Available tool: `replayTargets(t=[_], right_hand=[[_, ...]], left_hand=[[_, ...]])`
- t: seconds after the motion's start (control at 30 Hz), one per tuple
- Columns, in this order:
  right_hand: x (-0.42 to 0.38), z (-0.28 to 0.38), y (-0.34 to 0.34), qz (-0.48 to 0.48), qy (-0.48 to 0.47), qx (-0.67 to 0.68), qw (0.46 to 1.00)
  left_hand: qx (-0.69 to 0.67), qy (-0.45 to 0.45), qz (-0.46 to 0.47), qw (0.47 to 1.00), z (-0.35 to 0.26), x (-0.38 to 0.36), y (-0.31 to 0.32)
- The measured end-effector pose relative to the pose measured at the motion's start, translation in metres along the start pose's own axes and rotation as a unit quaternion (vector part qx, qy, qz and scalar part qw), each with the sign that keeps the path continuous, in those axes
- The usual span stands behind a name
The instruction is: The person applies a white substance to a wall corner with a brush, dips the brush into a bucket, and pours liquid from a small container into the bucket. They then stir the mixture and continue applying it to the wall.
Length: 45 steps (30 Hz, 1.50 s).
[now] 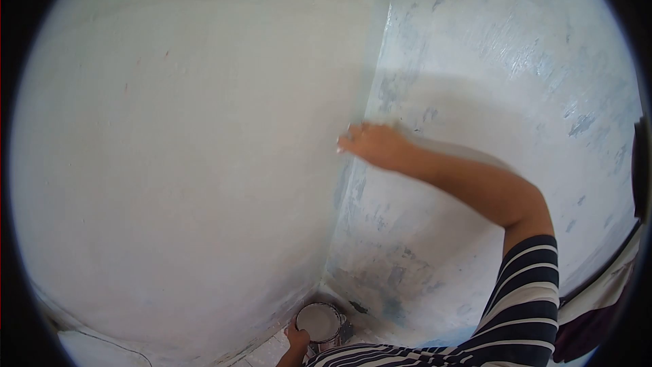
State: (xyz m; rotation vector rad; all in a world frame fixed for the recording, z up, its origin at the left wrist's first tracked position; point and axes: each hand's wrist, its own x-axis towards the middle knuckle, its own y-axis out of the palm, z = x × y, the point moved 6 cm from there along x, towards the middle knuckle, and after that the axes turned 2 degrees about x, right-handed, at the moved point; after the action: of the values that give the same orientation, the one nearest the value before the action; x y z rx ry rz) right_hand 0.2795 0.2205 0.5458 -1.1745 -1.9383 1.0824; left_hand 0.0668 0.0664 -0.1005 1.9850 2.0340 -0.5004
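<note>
My right hand is raised at the corner where two walls meet, with the arm stretched across from the right. Its fingers are curled together, with white specks at the fingertips; what they hold, if anything, is hidden. Low in the view, my left hand grips the rim of a bucket of pale paint. Beside the right hand, the right wall has patchy white over blue-grey, with wet shiny streaks higher up. A more even off-white covers the left wall.
A dark-edged object stands at the far right edge. Below it hang pale and dark maroon cloths. At lower left lies a white surface with a thin dark line across it. The bucket is near the foot of the corner.
</note>
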Motion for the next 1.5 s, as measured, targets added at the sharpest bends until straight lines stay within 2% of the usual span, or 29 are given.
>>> replayTargets(t=[0.07,0.13,0.17,0.2,0.23,0.3,0.37,0.47,0.53,0.57,0.6,0.63,0.67,0.7,0.73,0.83,0.9,0.93,0.97,1.0,1.07,1.1,1.17,1.23,1.27,1.3,1.37,1.47,1.5], right_hand=[[0.003,-0.002,0.02,0.044,0.027,0.069,0.996],[0.012,-0.049,0.015,-0.202,0.006,0.111,0.973],[0.019,-0.085,-0.005,-0.256,0.022,0.062,0.964],[0.016,-0.11,-0.058,-0.24,0.113,0.052,0.963],[0.008,-0.14,-0.111,-0.261,0.191,0.155,0.934],[-0.015,-0.198,-0.196,-0.495,0.142,0.02,0.857],[-0.037,-0.223,-0.265,-0.503,0.249,0.048,0.826],[-0.036,-0.209,-0.291,-0.585,0.15,-0.003,0.797],[-0.004,-0.19,-0.249,-0.488,0.069,-0.192,0.849],[0.008,-0.159,-0.22,-0.378,0.107,-0.262,0.881],[0.017,-0.143,-0.179,-0.315,0.065,-0.184,0.929],[0.015,-0.101,-0.145,-0.204,0.129,-0.104,0.965],[0.029,-0.088,-0.09,-0.123,-0.007,-0.154,0.98],[0.023,-0.06,-0.059,-0.07,0.003,-0.07,0.995],[0.017,-0.034,-0.031,-0.042,-0.069,-0.11,0.991],[0.016,-0.024,-0.023,-0.036,-0.047,-0.038,0.998],[0.039,-0.094,-0.051,-0.253,-0.01,0.028,0.967],[0.045,-0.132,-0.089,-0.278,-0.042,-0.037,0.959],[0.019,-0.136,-0.154,-0.222,0.126,0.154,0.955],[0.022,-0.181,-0.182,-0.365,0.087,0.079,0.924],[0.007,-0.22,-0.254,-0.514,0.077,0.01,0.854],[0.004,-0.222,-0.284,-0.478,0.145,-0.055,0.865],[0.002,-0.22,-0.311,-0.445,0.185,0.028,0.876],[0.002,-0.188,-0.323,-0.586,-0.005,-0.218,0.78],[0.007,-0.197,-0.318,-0.532,0.015,-0.176,0.828],[0.008,-0.191,-0.306,-0.533,0.011,-0.177,0.828],[0.038,-0.191,-0.252,-0.36,0.063,-0.33,0.87],[0.036,-0.119,-0.148,-0.192,0.008,-0.234,0.953],[0.035,-0.105,-0.107,-0.187,-0.07,-0.212,0.957]], left_hand=[[0.017,0.012,0.0,1.0,-0.01,-0.004,0.0],[-0.001,0.022,0.01,1.0,-0.007,0.001,0.002],[-0.003,0.024,0.009,1.0,0.002,0.007,0.003],[-0.029,0.017,0.002,0.999,0.015,0.014,0.003],[-0.055,0.011,-0.003,0.998,0.021,0.02,0.005],[-0.005,0.024,-0.019,1.0,0.007,0.014,0.002],[0.045,0.037,-0.038,0.998,-0.008,0.008,0.0],[0.021,0.066,-0.044,0.997,-0.004,0.012,0.001],[0.048,0.034,-0.021,0.998,0.023,0.031,0.008],[0.046,0.036,-0.021,0.998,0.021,0.032,0.009],[0.037,0.033,-0.022,0.999,0.02,0.03,0.01],[0.027,0.029,-0.023,0.999,0.021,0.029,0.012],[0.024,0.03,-0.023,0.999,0.022,0.031,0.012],[-0.01,0.042,-0.005,0.999,0.026,0.034,0.013],[-0.043,0.054,0.013,0.998,0.03,0.04,0.012],[0.066,0.113,0.003,0.991,0.038,0.051,0.008],[0.059,0.097,-0.012,0.993,0.04,0.051,0.012],[0.056,0.078,-0.025,0.995,0.042,0.048,0.012],[0.053,0.058,-0.039,0.996,0.044,0.043,0.01],[0.051,0.039,-0.051,0.997,0.047,0.039,0.009],[0.045,0.017,-0.064,0.997,0.049,0.035,0.013],[0.051,0.028,-0.068,0.996,0.047,0.036,0.016],[0.069,0.047,-0.074,0.994,0.051,0.033,0.016],[0.087,0.066,-0.076,0.991,0.057,0.033,0.016],[0.095,0.076,-0.076,0.99,0.06,0.033,0.017],[0.101,0.085,-0.078,0.988,0.061,0.033,0.019],[0.115,0.105,-0.081,0.984,0.064,0.032,0.021],[0.13,0.124,-0.081,0.98,0.063,0.027,0.026],[0.125,0.084,-0.096,0.984,0.058,0.02,0.026]])
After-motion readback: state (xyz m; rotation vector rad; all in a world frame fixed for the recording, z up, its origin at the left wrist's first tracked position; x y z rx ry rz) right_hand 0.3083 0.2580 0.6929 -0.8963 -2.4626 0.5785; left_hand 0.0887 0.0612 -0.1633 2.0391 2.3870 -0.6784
